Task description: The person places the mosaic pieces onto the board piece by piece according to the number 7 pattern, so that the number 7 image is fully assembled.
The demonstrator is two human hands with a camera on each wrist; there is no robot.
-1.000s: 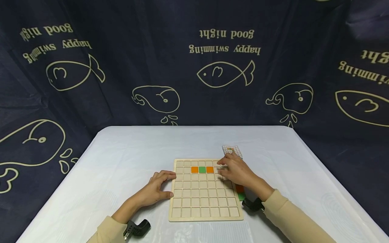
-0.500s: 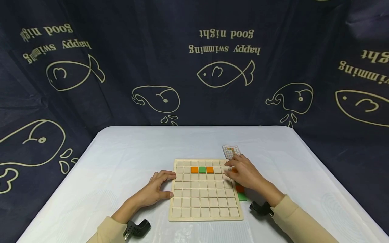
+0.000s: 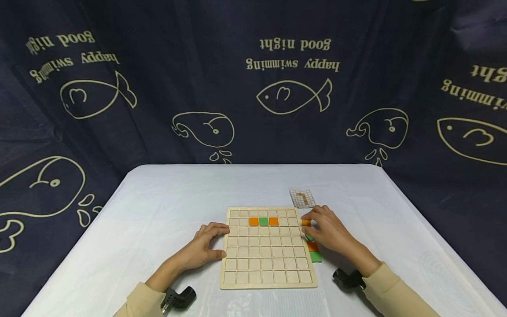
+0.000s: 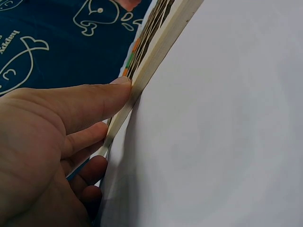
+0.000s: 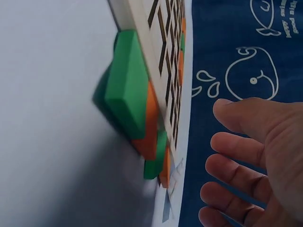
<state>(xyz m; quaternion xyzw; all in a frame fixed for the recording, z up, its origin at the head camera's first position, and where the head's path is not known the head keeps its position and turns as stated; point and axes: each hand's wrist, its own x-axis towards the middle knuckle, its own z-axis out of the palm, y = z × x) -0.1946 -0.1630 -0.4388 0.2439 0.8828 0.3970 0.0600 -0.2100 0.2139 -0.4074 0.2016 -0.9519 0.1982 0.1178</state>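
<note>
A light wooden grid board (image 3: 269, 266) lies flat on the table. An orange tile (image 3: 253, 221), a green tile (image 3: 263, 221) and a second orange tile (image 3: 273, 221) sit side by side in its second row from the far end. My left hand (image 3: 198, 251) touches the board's left edge with thumb and fingertips, also seen in the left wrist view. Beside the right edge, my right hand (image 3: 330, 231) hovers over a loose orange tile (image 3: 306, 223), fingers apart and holding nothing. In the right wrist view, a green tile (image 5: 125, 90) leans against the board.
Loose green and orange tiles, among them a green one (image 3: 315, 256), form a line along the board's right side. Beyond the far right corner lies a small pattern card (image 3: 303, 199). A white cloth covers the table (image 3: 178, 189); a dark printed curtain (image 3: 253, 141) hangs behind.
My right hand has moved right, from above the board's far right part to the loose tiles beside it, uncovering more of the card. The left hand stays put.
</note>
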